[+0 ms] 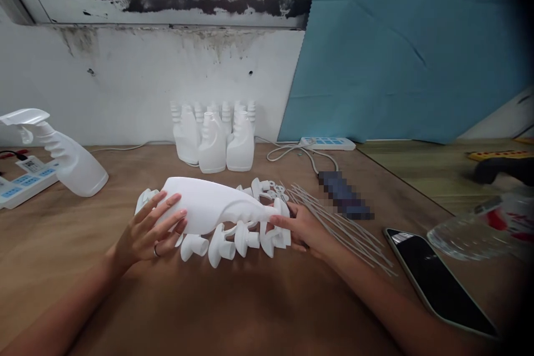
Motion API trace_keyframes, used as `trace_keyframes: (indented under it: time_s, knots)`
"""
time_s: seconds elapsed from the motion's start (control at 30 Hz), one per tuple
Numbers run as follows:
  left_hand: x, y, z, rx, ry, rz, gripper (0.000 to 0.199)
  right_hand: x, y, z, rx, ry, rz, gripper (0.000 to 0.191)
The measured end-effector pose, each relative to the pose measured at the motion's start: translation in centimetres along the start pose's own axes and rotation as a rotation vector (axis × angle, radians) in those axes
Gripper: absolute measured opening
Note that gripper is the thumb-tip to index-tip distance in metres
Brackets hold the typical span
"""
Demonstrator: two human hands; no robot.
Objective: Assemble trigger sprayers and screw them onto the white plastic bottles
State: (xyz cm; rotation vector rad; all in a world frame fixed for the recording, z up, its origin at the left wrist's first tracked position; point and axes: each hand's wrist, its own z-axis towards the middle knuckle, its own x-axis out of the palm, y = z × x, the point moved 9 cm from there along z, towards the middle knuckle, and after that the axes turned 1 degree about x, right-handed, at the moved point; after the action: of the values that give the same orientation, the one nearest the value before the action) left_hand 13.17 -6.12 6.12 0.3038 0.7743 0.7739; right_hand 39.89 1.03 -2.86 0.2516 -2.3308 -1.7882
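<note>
A white plastic bottle (204,203) lies on its side between my hands, its base to the left and its neck to the right. My left hand (156,228) holds the base end with its fingers spread over the side. At the neck, my right hand (296,225) is closed around a white spray head (282,222), which sits at the bottle's mouth; whether it is fastened cannot be made out. Several loose white spray heads (246,238) lie just below and behind the bottle. Thin white tubes (334,222) are spread beside my right hand.
Several white bottles (212,144) stand by the wall. A bottle with a spray head (75,161) leans at the left near a power strip (29,183). At the right are a phone (438,278), a clear drink bottle (479,228) and another power strip (327,143) with a cable.
</note>
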Motion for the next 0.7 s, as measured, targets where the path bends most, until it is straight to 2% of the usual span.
trace_keyframes:
  time_s: [0.1, 0.2, 0.33, 0.4, 0.43, 0.5, 0.53, 0.57, 0.6, 0.63, 0.7]
  knots:
    - [-0.2, -0.1, 0.4, 0.011, 0.012, -0.017, 0.04, -0.7, 0.8, -0.2, -0.075, -0.112, -0.054, 0.042]
    - [-0.5, 0.6, 0.7, -0.058, 0.046, -0.113, 0.04, -0.7, 2.8, -1.0, -0.253, -0.125, -0.185, 0.036]
    - [-1.2, 3.9, 0.3, -0.433, 0.009, -0.292, 0.032, 1.4, 6.5, -3.7, -0.706, -0.083, -0.659, 0.027]
    - [-0.9, 5.5, -0.4, -0.617, 0.014, -0.416, 0.025, 2.2, 7.4, -5.4, -0.942, -0.084, -0.836, 0.022]
    - [-0.6, 6.3, -1.0, -0.698, 0.034, -0.485, 0.021, 2.3, 7.5, -6.0, -1.023, -0.088, -0.907, 0.021]
    - [0.1, 8.7, -3.4, -0.914, 0.045, -0.586, 0.019, 1.4, 7.4, -6.4, -1.083, -0.141, -1.018, 0.022]
    - [0.3, 10.3, -5.2, -1.054, 0.013, -0.608, 0.022, 0.3, 7.6, -6.5, -1.082, -0.233, -1.041, 0.021]
    - [0.5, 11.9, -7.3, -1.207, -0.035, -0.617, 0.029, -1.2, 8.1, -6.7, -1.084, -0.379, -1.024, 0.02]
    - [0.3, 13.5, -9.5, -1.34, -0.135, -0.607, 0.038, -3.0, 8.8, -7.1, -1.091, -0.559, -0.967, 0.022]
    - [0.1, 14.9, -11.2, -1.418, -0.252, -0.608, 0.049, -4.9, 9.3, -7.8, -1.093, -0.754, -0.872, 0.026]
    - [1.2, 16.8, -13.0, -1.433, -0.275, -0.636, 0.071, -8.2, 9.8, -9.1, -1.077, -1.076, -0.623, 0.034]
